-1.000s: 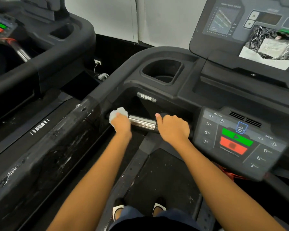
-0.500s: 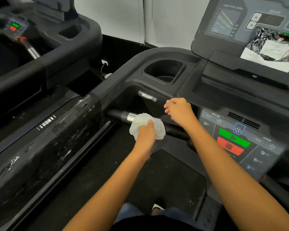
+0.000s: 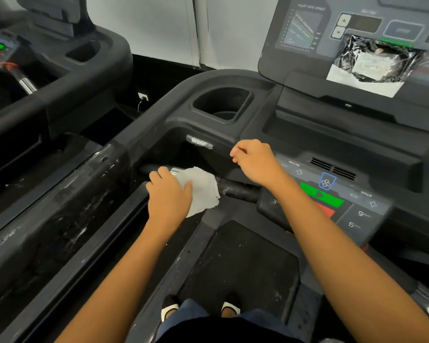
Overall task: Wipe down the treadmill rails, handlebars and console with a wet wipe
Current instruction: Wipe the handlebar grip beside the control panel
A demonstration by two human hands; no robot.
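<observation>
Handlebar [image 3: 238, 190], wipe [image 3: 203, 191] under left hand [image 3: 169, 196], bare rightward

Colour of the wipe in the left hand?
White; the wet wipe shows best in the head view.

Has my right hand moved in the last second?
Yes. A second ago the right hand gripped the handlebar; now it has let go and hovers just above the bar, lifted up off it, holding nothing.
</observation>
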